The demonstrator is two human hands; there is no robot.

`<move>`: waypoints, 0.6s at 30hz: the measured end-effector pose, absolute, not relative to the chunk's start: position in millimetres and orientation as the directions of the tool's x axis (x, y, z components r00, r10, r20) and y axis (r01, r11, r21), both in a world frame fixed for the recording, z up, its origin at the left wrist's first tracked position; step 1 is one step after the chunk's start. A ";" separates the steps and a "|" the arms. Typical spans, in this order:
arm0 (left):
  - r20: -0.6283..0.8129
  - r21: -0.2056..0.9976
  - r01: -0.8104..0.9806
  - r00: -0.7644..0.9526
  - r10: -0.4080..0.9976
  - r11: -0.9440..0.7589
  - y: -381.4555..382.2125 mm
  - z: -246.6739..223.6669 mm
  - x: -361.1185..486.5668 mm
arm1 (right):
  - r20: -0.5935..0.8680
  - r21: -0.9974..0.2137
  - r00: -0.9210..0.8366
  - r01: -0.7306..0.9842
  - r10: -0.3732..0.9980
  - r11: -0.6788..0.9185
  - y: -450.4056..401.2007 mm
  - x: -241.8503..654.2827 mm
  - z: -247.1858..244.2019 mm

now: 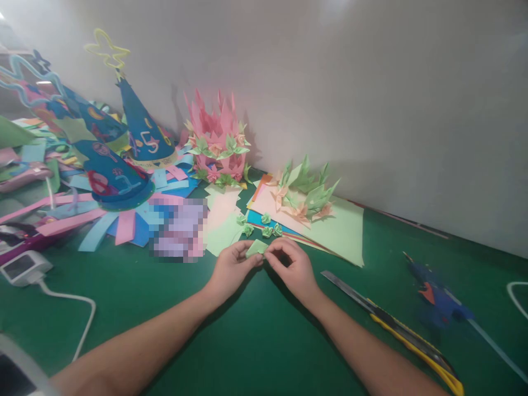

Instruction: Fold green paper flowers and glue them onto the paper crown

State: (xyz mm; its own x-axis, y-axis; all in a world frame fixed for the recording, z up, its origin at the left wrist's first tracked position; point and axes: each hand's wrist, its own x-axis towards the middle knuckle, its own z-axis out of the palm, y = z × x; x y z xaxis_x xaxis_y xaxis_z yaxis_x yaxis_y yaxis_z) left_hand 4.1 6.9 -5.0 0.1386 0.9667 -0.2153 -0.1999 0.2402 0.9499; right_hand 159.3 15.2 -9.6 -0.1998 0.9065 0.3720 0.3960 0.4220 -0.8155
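Between my two hands, low over the green tabletop (243, 341), is a small folded piece of light green paper (257, 248). My left hand (234, 267) pinches it between thumb and fingers. The fingertips of my right hand (295, 268) are closed together at its right edge; thumb and forefinger meet there. Just beyond my fingers lie several small green paper roses (267, 231). Behind them, a green paper crown with peach flowers (307, 192) sits on a stack of coloured paper sheets (344, 231).
An extended yellow utility knife (396, 324) lies beside my right forearm, with a blue glue gun (439, 291) farther right. Pink paper crowns (216, 137) stand near the wall. Blue cone hats (144, 129) and paper strips (93, 231) crowd the left. A white cable (88, 300) runs at left.
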 end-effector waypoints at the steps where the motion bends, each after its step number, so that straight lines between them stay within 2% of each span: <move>1: -0.218 0.947 -0.208 0.141 0.966 0.244 6.7 -4.6 4.3 | 0.376 -0.814 -0.200 0.395 0.905 0.426 15.3 159.3 -9.6; 10: -0.235 0.913 -0.298 0.168 0.957 0.277 7.9 -1.9 4.1 | 0.356 -0.803 -0.227 0.422 0.907 0.421 15.2 159.5 -11.5; 18: -0.246 0.906 -0.308 0.170 0.954 0.288 6.9 -1.0 2.5 | 0.353 -0.809 -0.213 0.420 0.911 0.411 14.5 158.6 -9.0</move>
State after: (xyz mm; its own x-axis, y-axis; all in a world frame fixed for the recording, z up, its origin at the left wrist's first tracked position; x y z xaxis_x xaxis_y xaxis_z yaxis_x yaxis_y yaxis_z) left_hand 2.5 6.9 -1.0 0.1701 0.9543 -0.2457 -0.3085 0.2884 0.9065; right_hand 158.6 14.5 -9.0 -0.2131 0.9111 0.3527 0.4202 0.4114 -0.8088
